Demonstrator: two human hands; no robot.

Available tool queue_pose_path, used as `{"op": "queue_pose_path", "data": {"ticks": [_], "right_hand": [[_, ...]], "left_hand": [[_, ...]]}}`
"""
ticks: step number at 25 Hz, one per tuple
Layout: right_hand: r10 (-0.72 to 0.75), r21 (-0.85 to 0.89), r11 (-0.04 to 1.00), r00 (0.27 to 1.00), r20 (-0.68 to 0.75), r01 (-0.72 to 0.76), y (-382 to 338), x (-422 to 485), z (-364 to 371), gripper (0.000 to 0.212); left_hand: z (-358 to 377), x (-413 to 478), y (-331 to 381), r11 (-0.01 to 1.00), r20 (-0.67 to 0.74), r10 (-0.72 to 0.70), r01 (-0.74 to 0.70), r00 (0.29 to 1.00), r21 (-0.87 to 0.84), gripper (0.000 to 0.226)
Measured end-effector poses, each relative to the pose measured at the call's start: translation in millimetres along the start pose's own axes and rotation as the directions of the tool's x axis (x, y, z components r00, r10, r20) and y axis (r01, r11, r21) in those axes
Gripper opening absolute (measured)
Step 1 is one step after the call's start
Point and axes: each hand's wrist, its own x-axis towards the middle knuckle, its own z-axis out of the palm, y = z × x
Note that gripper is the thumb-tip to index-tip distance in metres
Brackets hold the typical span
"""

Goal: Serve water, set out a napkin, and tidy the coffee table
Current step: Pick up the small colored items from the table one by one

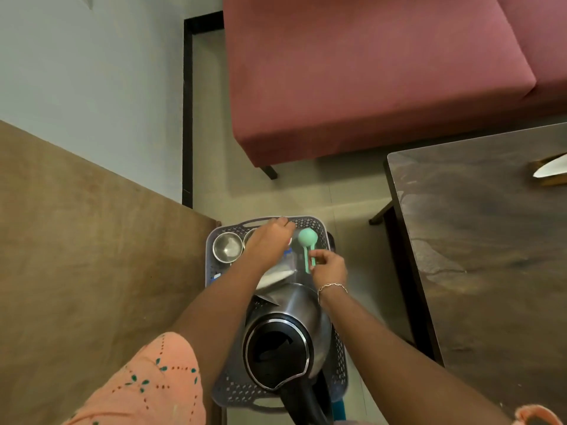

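So the spoon (306,240) lies in the basket (319,223), far right corner. Its long axis points straight away, scoop end far, handle near. The right hand (328,268) is nearest and pinches the handle. The left hand (270,240) curls down beside the cup (227,246); can't tell on what.

I see soft, even indoor light, faint shadow beneath the sofa (368,72), glare on the kettle (302,305), bowed wide-angle edges, slight overall blur.

Pink sofa (368,72), pale wall (92,72) (black trim (187,118)), beige tiled floor (346,191)
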Motion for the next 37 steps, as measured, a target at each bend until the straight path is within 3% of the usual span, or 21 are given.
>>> {"op": "queue_pose_path", "data": {"ticks": [7,12,18,20,22,25,29,37], "right_hand": [[-0.034,-0.112,0.993,0.995,0.098,0.045,3.3,9.6,7.0,0.043],[-0.006,-0.298,0.951,0.972,0.237,0.078,-2.2,8.3,5.8,0.016],[-0.008,-0.263,0.961,0.963,0.27,0.081,-11.6,0.4,-2.1,0.024],[-0.062,-0.267,0.954,0.958,0.279,0.14,-14.6,-3.8,-14.8,0.013],[-0.165,-0.274,0.928,0.938,0.305,0.252,-14.7,-12.1,-36.0,0.021],[-0.373,-0.359,0.82,0.892,0.256,0.446,-3.0,-28.0,-86.1,0.04],[-0.547,-0.598,0.599,0.818,0.18,0.532,28.9,-36.8,-172.6,0.047],[-0.645,-0.742,0.333,0.715,0.271,0.582,46.9,-32.5,-336.6,0.049]], "left_hand": [[6.3,5.7,-3.5,0.98,0.026,0.063,-0.067,0.998,0.188,0.032],[8.7,5.1,1.8,0.962,0.043,0.083,-0.092,0.996,0.257,0.03],[-13.3,-13.0,4.7,0.998,-0.064,-0.057,0.059,0.996,0.018,0.036],[-24.8,-25.1,13.6,0.983,-0.092,-0.159,0.149,0.983,-0.107,0.038],[-38.1,-40.5,31.0,0.949,-0.119,-0.262,0.233,0.958,-0.21,0.041],[-53.9,-66.4,75.8,0.914,-0.182,-0.317,0.248,0.931,-0.321,0.042],[-57.4,-90.7,147.0,0.934,-0.221,-0.253,0.178,0.942,-0.308,0.046],[-43.0,-115.2,277.2,0.94,-0.169,-0.266,0.217,0.949,-0.262,0.056]]}}
